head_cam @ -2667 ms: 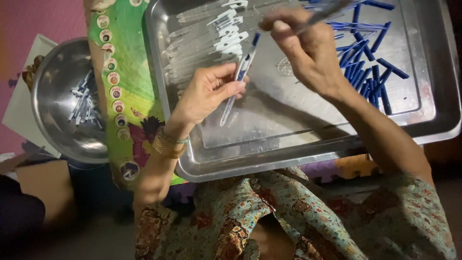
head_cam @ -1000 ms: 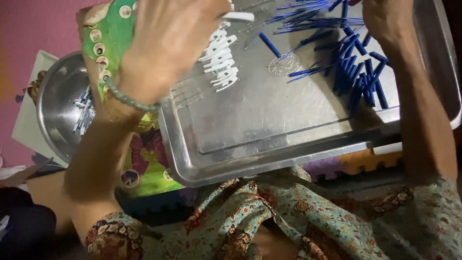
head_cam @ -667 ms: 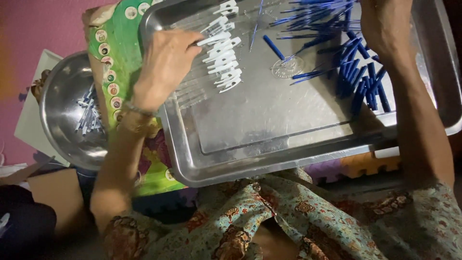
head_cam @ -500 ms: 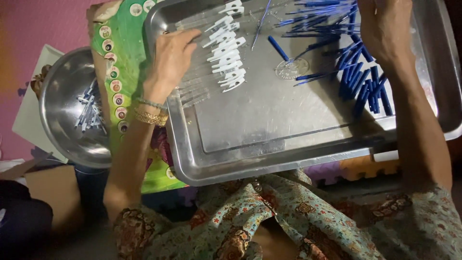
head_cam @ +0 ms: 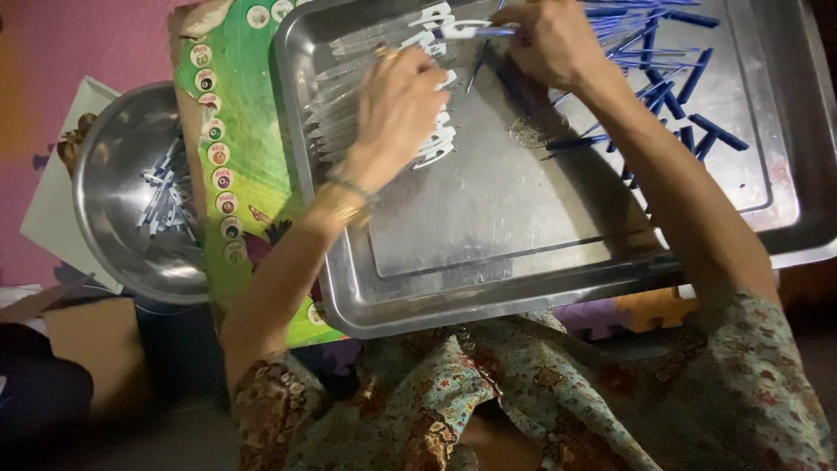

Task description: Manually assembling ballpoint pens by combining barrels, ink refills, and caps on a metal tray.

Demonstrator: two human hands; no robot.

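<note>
L hand [head_cam: 397,109] lying loosely curled on clear pen barrels [head_cam: 336,96]; R hand [head_cam: 558,39] pinching pen [head_cam: 471,30] nr steel tray [head_cam: 488,296] far edge; tray centre bare.

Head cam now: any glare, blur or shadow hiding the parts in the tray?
Head view: glare streaks on the steel tray bottom and rim; left hand sharp, casting a soft shadow over the clear pen barrels; right hand slightly blurred, cut by the top edge; blue pieces legible; lower frame dim.

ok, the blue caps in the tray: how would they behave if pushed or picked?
The blue caps are thin, stick-like plastic, so probably stiff and light. On the smooth steel tray they would likely slide or roll. They lie loosely crossed, so pushing one may shift others.
</note>
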